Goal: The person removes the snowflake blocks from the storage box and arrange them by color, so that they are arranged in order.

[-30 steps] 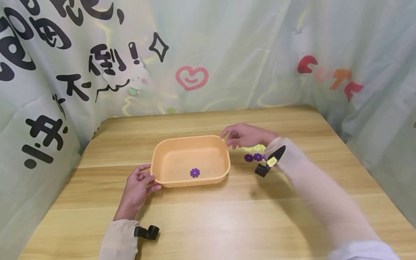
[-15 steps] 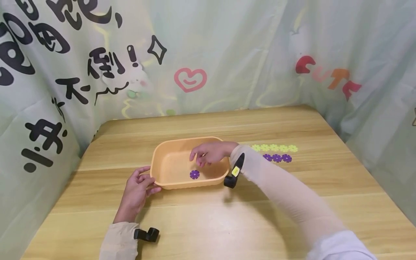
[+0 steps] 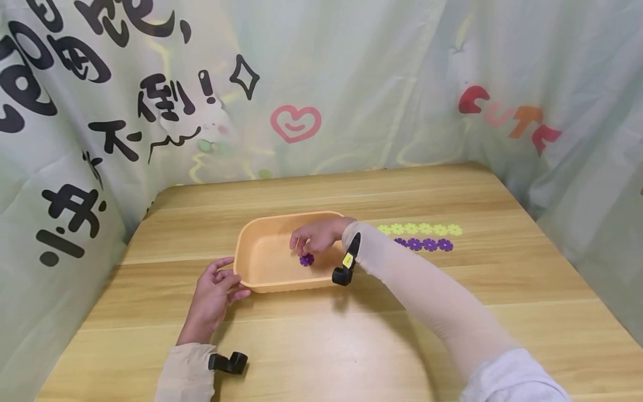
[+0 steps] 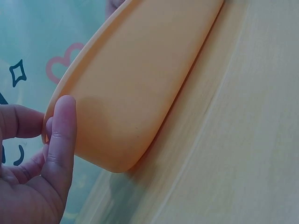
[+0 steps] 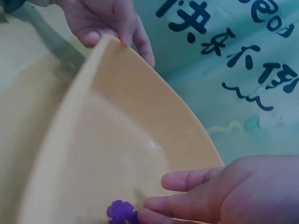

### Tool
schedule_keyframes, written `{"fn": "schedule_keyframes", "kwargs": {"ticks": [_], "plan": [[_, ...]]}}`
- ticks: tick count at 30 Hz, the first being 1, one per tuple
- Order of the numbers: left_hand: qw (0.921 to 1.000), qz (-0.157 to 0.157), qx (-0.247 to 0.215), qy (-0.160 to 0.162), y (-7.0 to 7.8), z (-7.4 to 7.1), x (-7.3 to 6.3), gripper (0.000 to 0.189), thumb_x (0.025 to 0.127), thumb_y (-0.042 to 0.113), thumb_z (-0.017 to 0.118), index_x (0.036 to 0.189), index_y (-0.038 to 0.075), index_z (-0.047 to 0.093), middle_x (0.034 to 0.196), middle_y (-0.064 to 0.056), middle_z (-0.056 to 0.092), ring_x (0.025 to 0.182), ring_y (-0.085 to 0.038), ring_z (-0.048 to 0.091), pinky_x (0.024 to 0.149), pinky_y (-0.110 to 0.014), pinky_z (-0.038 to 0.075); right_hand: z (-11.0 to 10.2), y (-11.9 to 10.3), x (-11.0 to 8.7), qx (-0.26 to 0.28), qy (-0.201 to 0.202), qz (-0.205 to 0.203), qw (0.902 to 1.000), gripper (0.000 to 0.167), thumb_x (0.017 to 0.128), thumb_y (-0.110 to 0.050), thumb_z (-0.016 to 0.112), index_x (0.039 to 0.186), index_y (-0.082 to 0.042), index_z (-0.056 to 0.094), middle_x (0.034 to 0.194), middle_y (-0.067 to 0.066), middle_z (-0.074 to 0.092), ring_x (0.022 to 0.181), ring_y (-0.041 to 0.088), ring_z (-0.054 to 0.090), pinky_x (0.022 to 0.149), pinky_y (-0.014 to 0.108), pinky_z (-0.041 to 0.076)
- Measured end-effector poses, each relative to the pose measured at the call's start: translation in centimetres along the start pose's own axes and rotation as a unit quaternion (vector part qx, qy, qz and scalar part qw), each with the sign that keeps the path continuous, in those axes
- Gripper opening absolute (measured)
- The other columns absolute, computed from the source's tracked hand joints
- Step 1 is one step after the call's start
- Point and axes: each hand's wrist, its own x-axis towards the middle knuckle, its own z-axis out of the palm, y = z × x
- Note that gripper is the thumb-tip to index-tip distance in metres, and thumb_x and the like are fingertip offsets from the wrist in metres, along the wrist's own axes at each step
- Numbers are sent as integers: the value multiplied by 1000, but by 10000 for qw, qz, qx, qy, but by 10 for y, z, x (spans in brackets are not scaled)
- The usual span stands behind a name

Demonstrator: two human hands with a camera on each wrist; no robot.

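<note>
A light-orange plastic basin (image 3: 271, 287) sits on the wooden table. My left hand (image 3: 213, 296) grips its near left corner, thumb and fingers on either side of the rim (image 4: 63, 84). Inside the basin, my right hand (image 3: 321, 235) reaches down with bent fingers and holds a purple flower-shaped snowflake disc (image 3: 307, 260) at its fingertips. That disc (image 5: 121, 212) stands tilted against the fingertips in the right wrist view, and the frame edge cuts off its lower part. The right sleeve covers part of the basin's right end.
Right of the basin lie a row of several yellow-green snowflake discs (image 3: 426, 229) and, nearer, a row of purple ones (image 3: 429, 244). The right forearm (image 3: 422, 296) hides their left ends. A printed curtain (image 3: 351, 84) hangs behind the table (image 3: 311, 346).
My right hand has moved left from the basin's right rim down into the basin. The purple disc has shifted slightly and tilted up at its fingertips. My left hand stays on the rim.
</note>
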Motion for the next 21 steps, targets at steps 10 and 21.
{"fn": "schedule_keyframes", "kwargs": {"ticks": [10, 21], "plan": [[10000, 23, 6, -27, 0, -1, 1, 48, 93, -11, 48, 137, 1, 35, 91, -6, 47, 74, -14, 60, 67, -28, 63, -9, 9, 12, -44, 517, -250, 9983, 37, 89, 12, 45, 123, 1, 54, 113, 12, 62, 105, 20, 59, 86, 20, 51], [10000, 18, -66, 13, -2, 0, 2, 48, 92, -12, 49, 136, 1, 36, 90, -6, 48, 73, -14, 60, 67, -28, 63, -6, 20, 24, -655, 786, 218, 9945, 36, 79, 8, 70, 109, -10, 64, 83, 1, 58, 75, 11, 52, 59, 16, 44]]}}
